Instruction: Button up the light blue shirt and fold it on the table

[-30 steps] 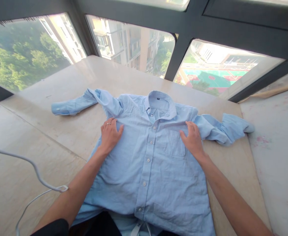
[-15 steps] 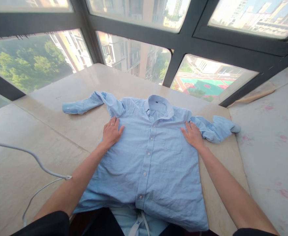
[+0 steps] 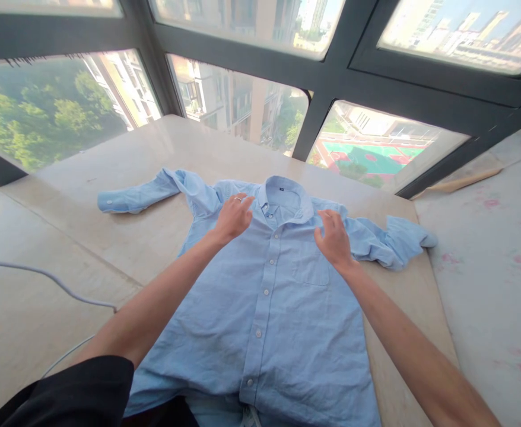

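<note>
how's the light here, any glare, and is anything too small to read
Head view: shirt softly lit, buttons distinct; head view: windows bright and hazy, with pale sheen on the tabletop nearby; head view: collar label too small to read.

Pale ledge (image 3: pixel 56 246): blue shirt (image 3: pixel 260 296) spread out, cable (image 3: pixel 85 301) apparently too.

A black sleeve (image 3: pixel 80 388) is at the lower left. One of the left fingers (image 3: pixel 244 206) wears a thin, shiny ring (image 3: pixel 238 199).
</note>
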Demonstrator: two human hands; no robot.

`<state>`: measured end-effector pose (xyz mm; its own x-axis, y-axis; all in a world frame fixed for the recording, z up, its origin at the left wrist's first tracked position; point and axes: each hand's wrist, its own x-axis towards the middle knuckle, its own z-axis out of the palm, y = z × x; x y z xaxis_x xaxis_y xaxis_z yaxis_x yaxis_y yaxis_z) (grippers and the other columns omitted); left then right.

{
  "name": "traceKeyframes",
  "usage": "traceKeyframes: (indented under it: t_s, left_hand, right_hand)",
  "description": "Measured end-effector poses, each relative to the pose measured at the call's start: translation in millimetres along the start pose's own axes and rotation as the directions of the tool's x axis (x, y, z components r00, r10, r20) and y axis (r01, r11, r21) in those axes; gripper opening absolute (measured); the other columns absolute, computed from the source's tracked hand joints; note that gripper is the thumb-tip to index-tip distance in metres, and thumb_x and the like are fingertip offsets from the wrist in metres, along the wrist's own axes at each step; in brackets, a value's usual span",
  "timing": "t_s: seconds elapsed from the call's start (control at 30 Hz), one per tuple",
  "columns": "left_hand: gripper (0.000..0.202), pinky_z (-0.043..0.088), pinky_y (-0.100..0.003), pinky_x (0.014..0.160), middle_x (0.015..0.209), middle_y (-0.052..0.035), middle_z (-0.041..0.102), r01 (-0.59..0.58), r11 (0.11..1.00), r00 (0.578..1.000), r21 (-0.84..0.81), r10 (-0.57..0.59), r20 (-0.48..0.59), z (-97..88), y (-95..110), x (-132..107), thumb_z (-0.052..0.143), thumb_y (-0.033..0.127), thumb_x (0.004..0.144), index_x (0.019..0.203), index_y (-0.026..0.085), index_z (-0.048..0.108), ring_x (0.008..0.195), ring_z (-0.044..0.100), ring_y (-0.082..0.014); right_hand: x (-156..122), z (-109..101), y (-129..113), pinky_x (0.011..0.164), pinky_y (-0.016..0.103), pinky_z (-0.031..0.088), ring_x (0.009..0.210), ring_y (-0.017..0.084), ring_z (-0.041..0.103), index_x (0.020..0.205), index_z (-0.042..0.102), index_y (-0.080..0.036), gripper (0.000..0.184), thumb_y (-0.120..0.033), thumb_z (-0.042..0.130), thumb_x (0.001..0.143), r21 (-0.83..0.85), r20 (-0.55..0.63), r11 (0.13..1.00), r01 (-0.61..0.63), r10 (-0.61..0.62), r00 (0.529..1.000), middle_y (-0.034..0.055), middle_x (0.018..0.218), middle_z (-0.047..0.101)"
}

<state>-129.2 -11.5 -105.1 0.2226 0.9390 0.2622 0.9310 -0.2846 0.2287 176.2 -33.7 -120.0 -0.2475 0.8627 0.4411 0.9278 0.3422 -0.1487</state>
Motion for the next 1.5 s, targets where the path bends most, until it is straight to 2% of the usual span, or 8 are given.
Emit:
traceKeyframes:
  t_s: [0.1, 0.23, 0.4, 0.6, 0.77, 0.93, 1.13, 1.5]
  left_hand:
    - [0.052, 0.040, -0.047, 0.106, 0.151, -0.0156, 0.045, -0.220, 0.975, 0.970, 0.042, 0.214, 0.111, 8.3, 9.4, 27.4, 0.045, 0.010, 0.091, 0.141, 0.022, 0.051, 0.139, 0.041, -0.0300]
    - [0.047, 0.031, -0.054, 0.111, 0.158, -0.0133, 0.036, -0.462, 0.884, 0.854, 0.066, 0.424, 0.301, 17.5, 8.9, 59.9, 0.051, 0.007, 0.088, 0.130, 0.026, 0.062, 0.148, 0.026, -0.0320]
    - [0.021, 0.026, -0.051, 0.112, 0.143, -0.0100, 0.056, -0.568, 0.821, 0.769, 0.055, 0.506, 0.391, 20.3, 8.1, 91.8, 0.055, 0.011, 0.088, 0.088, 0.022, 0.074, 0.147, 0.029, -0.0284]
    - [0.023, 0.031, -0.044, 0.105, 0.111, -0.0106, 0.071, -0.429, 0.902, 0.884, -0.036, 0.428, 0.189, 23.6, 22.7, 120.0, 0.049, 0.014, 0.090, 0.093, 0.019, 0.071, 0.116, 0.058, -0.0237]
    - [0.017, 0.034, -0.047, 0.101, 0.120, -0.0158, 0.066, -0.326, 0.945, 0.945, 0.017, 0.326, 0.034, 44.9, 31.9, 114.8, 0.054, 0.019, 0.090, 0.093, 0.017, 0.071, 0.122, 0.052, -0.0300]
    - [0.029, 0.033, -0.048, 0.104, 0.141, -0.0168, 0.051, -0.175, 0.985, 0.979, 0.007, 0.175, -0.109, 55.0, 32.0, 87.8, 0.053, 0.024, 0.094, 0.121, 0.019, 0.061, 0.132, 0.042, -0.0319]
    - [0.025, 0.048, -0.032, 0.080, 0.102, -0.0089, 0.065, 0.030, 0.980, 0.998, -0.196, -0.019, 0.057, 55.3, 33.8, 60.8, 0.047, 0.023, 0.096, 0.103, 0.020, 0.071, 0.093, 0.062, -0.0213]
    - [0.018, 0.050, -0.030, 0.081, 0.098, -0.0078, 0.069, 0.111, 0.945, 0.991, -0.309, -0.083, 0.104, 60.8, 35.6, 44.1, 0.058, 0.022, 0.090, 0.093, 0.018, 0.075, 0.091, 0.064, -0.0204]
  right_hand:
    - [14.2, 4.4, -12.9, 0.083, 0.038, 0.056, 0.107, 0.027, 0.062, 0.143, 0.046, -0.018, 0.051, -0.016, 0.042, 0.092, -0.048, 0.130, 0.997, 0.060, -0.053, 0.990, 0.0159, 0.135, 0.051]
    - [37.2, 10.3, -18.0, 0.070, 0.033, 0.056, 0.097, 0.024, 0.066, 0.140, 0.053, -0.026, 0.048, -0.019, 0.045, 0.093, -0.120, 0.346, 0.982, 0.145, -0.096, 0.933, 0.0102, 0.143, 0.048]
    - [64.3, 14.1, -16.1, 0.076, 0.031, 0.052, 0.098, 0.021, 0.067, 0.123, 0.066, -0.031, 0.034, -0.029, 0.040, 0.101, -0.099, 0.472, 0.973, 0.206, -0.137, 0.871, 0.0027, 0.132, 0.061]
    - [94.4, 26.4, -31.1, 0.074, 0.033, 0.050, 0.095, 0.023, 0.068, 0.130, 0.061, -0.034, 0.038, -0.028, 0.034, 0.103, -0.132, 0.463, 0.968, 0.211, -0.128, 0.877, 0.0043, 0.130, 0.063]
    - [106.8, 42.5, -42.6, 0.071, 0.033, 0.049, 0.092, 0.025, 0.069, 0.121, 0.067, -0.029, 0.033, -0.027, 0.041, 0.101, -0.101, 0.535, 0.976, 0.195, -0.112, 0.837, 0.0081, 0.116, 0.069]
    - [93.0, 45.0, -35.7, 0.067, 0.032, 0.050, 0.090, 0.024, 0.069, 0.133, 0.058, -0.026, 0.038, -0.023, 0.046, 0.098, -0.093, 0.429, 0.982, 0.165, -0.111, 0.897, 0.0091, 0.123, 0.065]
    - [76.3, 46.2, -33.3, 0.057, 0.028, 0.045, 0.078, 0.018, 0.067, 0.134, 0.057, -0.026, 0.041, -0.017, 0.040, 0.097, -0.078, 0.344, 0.945, 0.316, -0.272, 0.899, 0.0079, 0.139, 0.056]
    - [77.9, 58.6, -24.0, 0.051, 0.025, 0.033, 0.067, 0.013, 0.061, 0.117, 0.067, -0.022, 0.032, -0.016, 0.040, 0.100, 0.015, 0.329, 0.856, 0.517, -0.493, 0.806, 0.0062, 0.108, 0.069]
